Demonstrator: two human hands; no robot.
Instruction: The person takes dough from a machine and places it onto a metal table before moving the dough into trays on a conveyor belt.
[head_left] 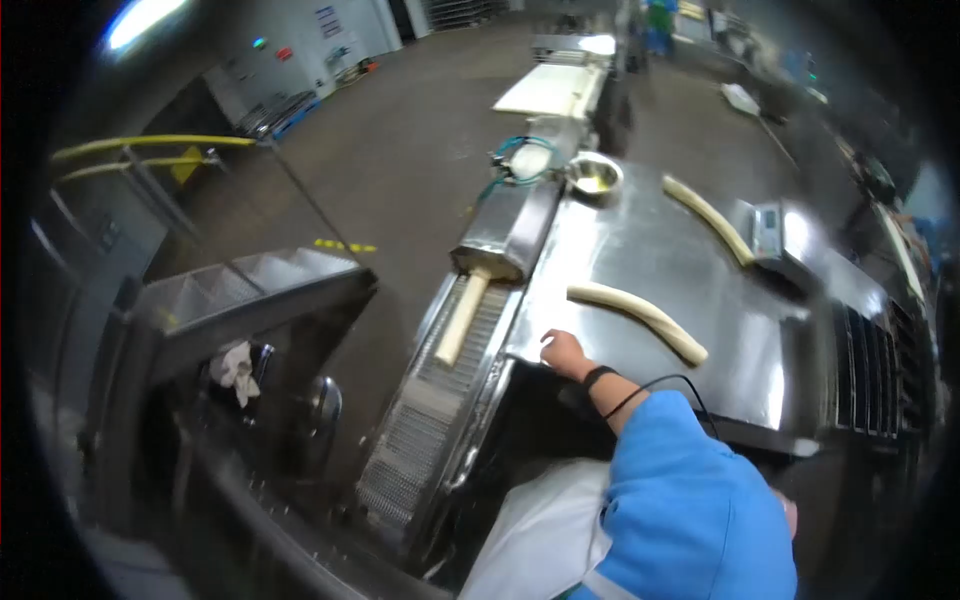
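My left hand (566,355), with a dark band at its wrist, is over the left front corner of the steel table (640,235). Its fingers are curled in, with nothing visible in them. Right of it, a long pale dough roll (642,317) lies on the table; a second roll (710,217) lies farther back. A straight dough piece (463,318) extends from a metal housing (505,225) onto a mesh conveyor (410,440), left of my left hand. Only a bit of my right hand (787,513) shows beyond the blue sleeve; its fingers are hidden.
A metal bowl (594,178) stands at the table's back left corner, and a scale (782,235) at its right. Steel framework with a yellow rail (180,142) is at the left. Dark racks (880,370) stand at the right. A person in green (660,25) is far back.
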